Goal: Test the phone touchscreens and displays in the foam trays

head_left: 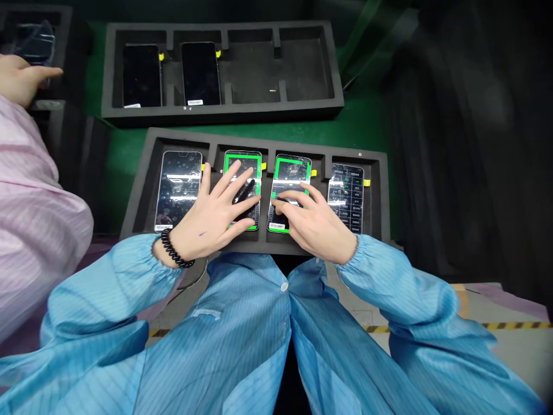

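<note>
A black foam tray (259, 144) lies directly before me, holding several smartphones upright in separate compartments. My left hand (211, 213) rests with spread fingers on the second phone (242, 164), and my right hand (313, 222) has its fingertips on the third phone (291, 170). Both of these screens show a bright green rectangular border, and my fingers hide their lower parts. The first phone (179, 190) sits just left of my left hand, while the fourth phone (348, 196), showing a lit menu, lies beyond my right hand. A coiled black band circles my left wrist.
A second black foam tray (216, 29) behind holds two dark phones (141, 75) (201, 74). Both trays sit on a green mat (125, 167). At left, a co-worker's pink sleeve (30, 213) and hand (21, 78) reach toward a dark tray (34, 34). Black curtain (466, 144) hangs right.
</note>
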`<state>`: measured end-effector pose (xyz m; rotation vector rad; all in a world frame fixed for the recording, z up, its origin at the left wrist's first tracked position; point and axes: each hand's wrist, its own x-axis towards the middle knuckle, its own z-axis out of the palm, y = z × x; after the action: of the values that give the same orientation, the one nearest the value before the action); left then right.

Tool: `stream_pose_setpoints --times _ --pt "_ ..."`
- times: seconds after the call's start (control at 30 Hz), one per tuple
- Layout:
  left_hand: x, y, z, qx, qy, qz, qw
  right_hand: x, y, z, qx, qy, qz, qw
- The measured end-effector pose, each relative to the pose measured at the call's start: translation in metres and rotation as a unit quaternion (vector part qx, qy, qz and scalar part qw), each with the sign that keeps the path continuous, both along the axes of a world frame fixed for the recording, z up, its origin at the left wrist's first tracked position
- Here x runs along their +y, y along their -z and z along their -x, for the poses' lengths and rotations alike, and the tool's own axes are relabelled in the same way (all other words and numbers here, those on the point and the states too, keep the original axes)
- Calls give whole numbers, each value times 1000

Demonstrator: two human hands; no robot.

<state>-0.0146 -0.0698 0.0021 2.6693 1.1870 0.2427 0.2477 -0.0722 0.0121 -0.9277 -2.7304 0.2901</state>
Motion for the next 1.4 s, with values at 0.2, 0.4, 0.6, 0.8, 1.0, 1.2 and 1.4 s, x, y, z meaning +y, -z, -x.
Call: stream_pose_setpoints --times 0.2,0.4,0.6,0.8,1.0,1.2,1.4 --pt "-11 -3 2 -12 10 13 1000 -14 -2 1 -10 -8 -3 1000" --pt "-24 -2 7 -23 15 33 999 -28 -6 3 -15 -24 1 1000" --pt "-36 -2 12 -24 33 45 998 -36 -9 3 -4 -38 6 999" --pt "-40 -3 17 -28 62 57 996 -37 -10 3 4 -42 16 999" --pt "-37 -6 19 -83 56 102 990 -32 -14 -1 19 -51 94 994" --pt "-20 -7 18 -112 39 68 991 -4 -20 -8 60 -6 112 992" --pt "-19 3 17 -61 61 34 996 12 -18 -12 51 27 74 996"
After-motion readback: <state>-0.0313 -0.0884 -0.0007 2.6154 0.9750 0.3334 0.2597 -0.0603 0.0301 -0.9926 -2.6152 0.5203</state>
